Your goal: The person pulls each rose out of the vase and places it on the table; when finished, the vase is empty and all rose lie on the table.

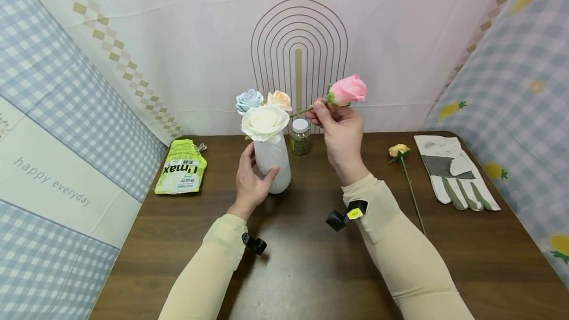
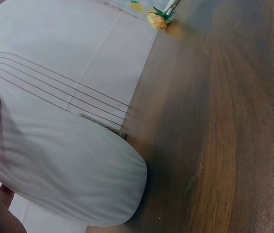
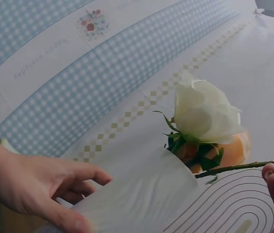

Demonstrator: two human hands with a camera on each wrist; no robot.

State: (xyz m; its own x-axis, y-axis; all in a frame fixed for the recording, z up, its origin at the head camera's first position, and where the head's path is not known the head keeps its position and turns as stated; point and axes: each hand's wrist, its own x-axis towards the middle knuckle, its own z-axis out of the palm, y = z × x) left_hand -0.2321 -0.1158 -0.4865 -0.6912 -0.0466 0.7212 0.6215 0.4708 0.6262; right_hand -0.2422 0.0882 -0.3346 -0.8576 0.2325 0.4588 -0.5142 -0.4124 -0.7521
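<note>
A white vase (image 1: 274,162) stands on the table, holding a white rose (image 1: 264,121), a pale blue rose (image 1: 249,100) and a peach rose (image 1: 279,99). My left hand (image 1: 251,178) grips its side, thumb on the near face and fingers around the far left. Up to the right, my right hand (image 1: 344,135) pinches the stem of a pink rose (image 1: 349,90) just below the bloom. The rose lies aslant, its bloom to the right. In the right wrist view the stem (image 3: 241,168) reaches the vase's rim, where its lower end is hidden.
Behind the vase stands a small jar (image 1: 300,137) with a white lid. A yellow-green packet (image 1: 181,168) lies at the left. At the right are a yellow rose (image 1: 399,150) with a long stem and white-and-green work gloves (image 1: 453,169). Patterned cloth hangs around the table.
</note>
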